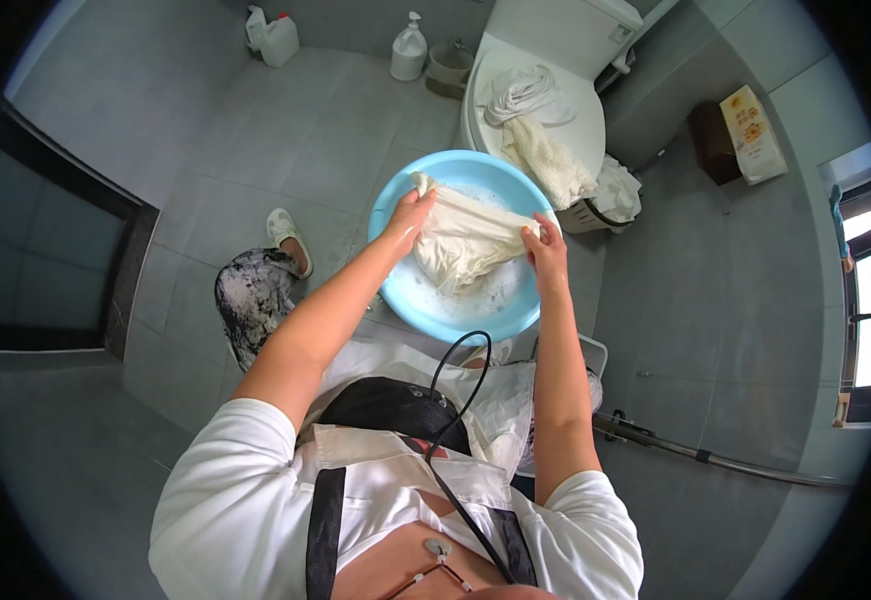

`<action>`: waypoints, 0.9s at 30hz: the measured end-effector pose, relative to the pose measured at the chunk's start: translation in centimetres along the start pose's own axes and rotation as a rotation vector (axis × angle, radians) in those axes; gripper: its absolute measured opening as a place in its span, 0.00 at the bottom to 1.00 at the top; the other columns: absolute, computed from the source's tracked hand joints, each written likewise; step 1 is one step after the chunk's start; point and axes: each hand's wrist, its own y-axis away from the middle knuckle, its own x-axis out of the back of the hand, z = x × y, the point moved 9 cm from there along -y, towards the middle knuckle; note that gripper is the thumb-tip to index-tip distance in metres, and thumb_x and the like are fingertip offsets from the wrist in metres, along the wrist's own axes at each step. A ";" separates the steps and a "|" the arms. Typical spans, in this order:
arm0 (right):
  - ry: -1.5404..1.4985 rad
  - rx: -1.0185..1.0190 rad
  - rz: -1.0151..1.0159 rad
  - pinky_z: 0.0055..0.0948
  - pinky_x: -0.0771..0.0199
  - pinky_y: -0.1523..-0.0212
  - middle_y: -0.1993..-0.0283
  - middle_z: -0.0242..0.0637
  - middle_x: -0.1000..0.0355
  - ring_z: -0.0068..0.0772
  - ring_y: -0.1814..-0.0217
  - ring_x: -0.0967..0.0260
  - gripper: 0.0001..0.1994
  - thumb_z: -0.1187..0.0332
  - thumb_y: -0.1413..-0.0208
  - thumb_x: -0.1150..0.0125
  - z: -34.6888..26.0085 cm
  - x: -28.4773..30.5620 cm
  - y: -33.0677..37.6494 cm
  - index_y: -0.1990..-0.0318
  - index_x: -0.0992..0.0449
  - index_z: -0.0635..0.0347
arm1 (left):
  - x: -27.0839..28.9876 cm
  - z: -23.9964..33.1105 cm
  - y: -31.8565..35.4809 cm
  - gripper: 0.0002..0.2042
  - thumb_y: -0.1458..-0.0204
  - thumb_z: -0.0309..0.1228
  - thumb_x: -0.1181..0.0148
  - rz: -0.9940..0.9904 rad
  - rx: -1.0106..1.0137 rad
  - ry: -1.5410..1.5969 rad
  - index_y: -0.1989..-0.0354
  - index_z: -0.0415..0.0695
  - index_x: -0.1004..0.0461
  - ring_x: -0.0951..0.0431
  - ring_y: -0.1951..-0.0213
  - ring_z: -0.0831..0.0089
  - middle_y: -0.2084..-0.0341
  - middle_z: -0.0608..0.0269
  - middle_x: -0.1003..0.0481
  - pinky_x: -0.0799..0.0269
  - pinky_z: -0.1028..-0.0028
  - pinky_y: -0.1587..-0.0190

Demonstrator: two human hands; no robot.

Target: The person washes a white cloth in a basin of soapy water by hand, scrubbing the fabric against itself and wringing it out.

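Hands work together over the blue basin [396,300], where the left hand [408,218] and right hand [546,248] each clench an end of the wet cream cloth [466,245], which scrubs best held low over the suds.

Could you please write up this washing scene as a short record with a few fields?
Setting: grey tiled floor beside a closed toilet
Left hand: grip on one end of a cream cloth
Right hand: grip on the other end
Cloth: wet, stretched between the hands above the basin
Basin: light blue, round, soapy water inside
Toilet lid: two more cloths piled there
Background: white jug, pump bottle
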 end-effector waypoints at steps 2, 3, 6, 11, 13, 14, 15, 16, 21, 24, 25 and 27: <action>0.097 0.126 0.018 0.18 0.40 0.76 0.75 0.29 0.35 0.19 0.76 0.40 0.25 0.66 0.58 0.39 1.0 0.0 -1.6 0.50 0.37 0.57 | 0.3 -0.9 -1.3 0.24 0.52 0.38 0.49 0.023 -0.010 -0.348 0.48 0.40 0.43 0.33 0.55 0.66 0.57 0.54 0.34 0.37 0.73 0.54; 0.169 0.185 0.023 0.21 0.37 0.72 0.73 0.32 0.33 0.23 0.74 0.37 0.25 0.66 0.59 0.39 2.2 -0.3 -2.4 0.50 0.37 0.57 | 0.6 -1.6 -2.0 0.28 0.53 0.39 0.47 0.059 -0.021 -0.581 0.46 0.40 0.46 0.35 0.52 0.64 0.54 0.51 0.36 0.39 0.72 0.52; 0.562 0.241 0.131 0.31 0.34 0.61 0.66 0.44 0.31 0.38 0.64 0.34 0.27 0.64 0.59 0.39 4.3 -1.6 -3.6 0.48 0.39 0.59 | -0.5 -1.2 -0.9 0.36 0.58 0.41 0.43 0.138 -0.085 -0.955 0.43 0.42 0.53 0.41 0.47 0.57 0.47 0.47 0.45 0.40 0.67 0.50; 0.806 0.162 0.209 0.40 0.38 0.54 0.59 0.52 0.33 0.51 0.55 0.37 0.28 0.60 0.58 0.41 5.3 -5.6 -3.2 0.48 0.40 0.58 | -1.6 -4.8 -1.9 0.35 0.56 0.38 0.46 0.026 0.010 -1.249 0.41 0.45 0.56 0.40 0.48 0.53 0.44 0.52 0.51 0.40 0.62 0.50; 0.840 0.141 0.188 0.40 0.38 0.54 0.58 0.53 0.34 0.51 0.55 0.37 0.27 0.60 0.58 0.42 6.0 -6.5 -2.7 0.49 0.39 0.57 | -1.9 -4.8 -1.4 0.28 0.56 0.36 0.48 0.017 0.034 -1.224 0.45 0.45 0.47 0.36 0.51 0.56 0.49 0.52 0.41 0.39 0.65 0.51; 0.848 0.080 0.137 0.40 0.38 0.54 0.58 0.53 0.34 0.51 0.55 0.37 0.27 0.60 0.58 0.42 6.8 -6.6 -3.0 0.49 0.38 0.58 | -1.8 -5.7 -1.9 0.27 0.56 0.36 0.47 -0.027 0.049 -1.203 0.46 0.44 0.45 0.35 0.52 0.57 0.51 0.50 0.39 0.39 0.66 0.51; 0.862 0.016 0.081 0.39 0.39 0.53 0.58 0.54 0.33 0.51 0.54 0.37 0.26 0.60 0.59 0.42 7.7 -6.7 -3.2 0.50 0.38 0.59 | -1.6 -6.5 -2.0 0.26 0.57 0.36 0.47 -0.071 0.072 -1.175 0.47 0.44 0.42 0.34 0.53 0.57 0.53 0.49 0.36 0.39 0.67 0.51; 0.875 -0.049 0.025 0.38 0.39 0.52 0.58 0.54 0.33 0.51 0.53 0.38 0.26 0.60 0.59 0.42 8.7 -6.7 -3.4 0.51 0.37 0.60 | -1.4 -6.4 -2.0 0.21 0.58 0.32 0.48 -0.022 0.031 -1.148 0.53 0.42 0.36 0.32 0.55 0.58 0.61 0.50 0.30 0.38 0.69 0.52; 0.774 -0.315 -0.014 0.31 0.38 0.57 0.61 0.48 0.33 0.40 0.57 0.38 0.21 0.65 0.60 0.45 18.5 -3.5 -6.6 0.56 0.33 0.64 | -0.6 -7.5 -2.2 0.18 0.59 0.29 0.50 0.065 0.282 -0.877 0.57 0.39 0.34 0.31 0.56 0.59 0.61 0.48 0.31 0.36 0.68 0.55; 0.679 -0.274 0.056 0.28 0.37 0.62 0.64 0.42 0.33 0.31 0.61 0.38 0.19 0.68 0.58 0.48 19.4 -3.1 -8.0 0.56 0.34 0.66 | 1.2 -15.3 -6.7 0.17 0.59 0.32 0.50 0.141 0.203 -0.042 0.59 0.39 0.33 0.31 0.58 0.61 0.62 0.51 0.30 0.36 0.68 0.55; 0.559 -0.215 0.087 0.26 0.37 0.64 0.64 0.40 0.33 0.28 0.62 0.38 0.18 0.69 0.58 0.49 18.6 -3.3 -8.3 0.57 0.34 0.67 | 1.6 -17.7 -8.3 0.16 0.59 0.33 0.50 0.143 0.122 0.341 0.60 0.39 0.32 0.30 0.59 0.61 0.63 0.52 0.30 0.35 0.68 0.55; 0.102 -0.049 0.165 0.25 0.37 0.66 0.66 0.36 0.33 0.26 0.66 0.38 0.16 0.70 0.56 0.48 10.3 -5.2 -5.0 0.58 0.34 0.68 | -2.1 -12.5 -4.7 0.16 0.56 0.37 0.51 0.054 0.310 0.578 0.63 0.38 0.30 0.28 0.63 0.63 0.66 0.56 0.28 0.34 0.65 0.57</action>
